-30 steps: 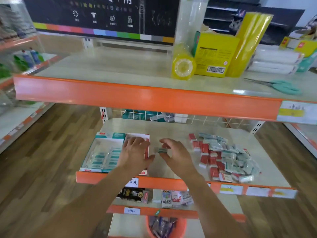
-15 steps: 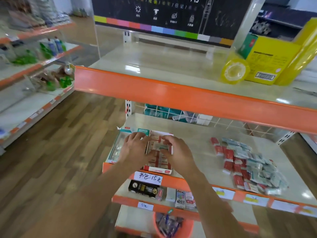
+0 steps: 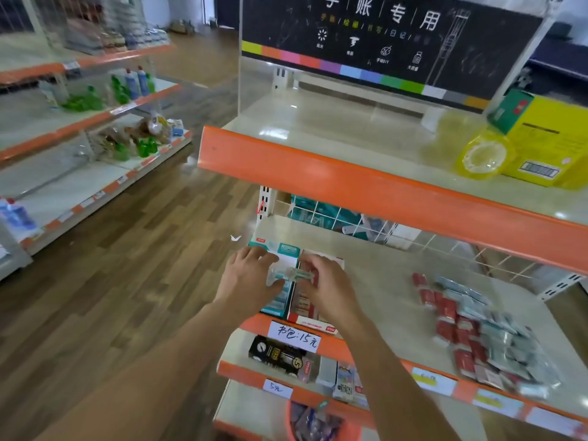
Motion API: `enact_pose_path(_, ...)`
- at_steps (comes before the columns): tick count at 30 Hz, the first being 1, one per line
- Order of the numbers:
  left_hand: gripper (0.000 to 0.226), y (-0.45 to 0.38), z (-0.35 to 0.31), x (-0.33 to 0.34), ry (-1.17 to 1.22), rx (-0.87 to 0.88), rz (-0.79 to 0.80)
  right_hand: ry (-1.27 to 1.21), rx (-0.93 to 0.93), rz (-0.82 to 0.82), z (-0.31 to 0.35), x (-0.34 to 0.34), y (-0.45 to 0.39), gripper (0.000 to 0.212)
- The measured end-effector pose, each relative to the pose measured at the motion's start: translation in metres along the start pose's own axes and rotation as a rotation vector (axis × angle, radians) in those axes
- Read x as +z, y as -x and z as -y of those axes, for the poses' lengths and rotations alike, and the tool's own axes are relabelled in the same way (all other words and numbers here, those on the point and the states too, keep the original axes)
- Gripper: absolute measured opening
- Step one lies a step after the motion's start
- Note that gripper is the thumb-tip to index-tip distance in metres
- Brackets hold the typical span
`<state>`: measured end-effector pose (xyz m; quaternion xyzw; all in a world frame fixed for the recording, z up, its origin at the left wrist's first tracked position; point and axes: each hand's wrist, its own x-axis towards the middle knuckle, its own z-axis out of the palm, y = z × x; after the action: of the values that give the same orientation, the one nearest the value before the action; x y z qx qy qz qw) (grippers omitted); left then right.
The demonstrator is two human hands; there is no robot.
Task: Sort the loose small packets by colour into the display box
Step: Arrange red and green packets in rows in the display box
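Observation:
The display box (image 3: 288,253) sits at the left end of the middle shelf, with a teal half on the left and a red half (image 3: 304,308) on the right. My right hand (image 3: 327,284) pinches a small teal packet (image 3: 300,275) over the divide between the halves. My left hand (image 3: 248,276) lies over the teal half with its thumb at the packet's left end; whether it grips it is unclear. A heap of loose red and teal packets (image 3: 480,329) lies on the shelf to the right.
An orange shelf lip (image 3: 381,189) overhangs the work area from above. On the top shelf stand a yellow tape roll (image 3: 482,155) and a yellow box (image 3: 545,141). Price tags line the shelf's front edge (image 3: 294,337). Lower shelves hold small goods. Wooden floor lies to the left.
My view swung left and moved nearer. Both hands moved left from the bare shelf to over the box, carrying the teal packet from the red half toward the teal half.

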<state>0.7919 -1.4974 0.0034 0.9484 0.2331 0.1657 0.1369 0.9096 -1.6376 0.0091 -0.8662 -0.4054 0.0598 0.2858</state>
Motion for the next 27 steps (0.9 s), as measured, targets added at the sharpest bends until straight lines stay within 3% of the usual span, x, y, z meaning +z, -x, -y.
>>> enact_pose_path(27,0.046,-0.002,0.032,-0.012,-0.022,-0.052,0.042,-0.02,0.028,0.05,0.035,0.03,-0.026,0.043)
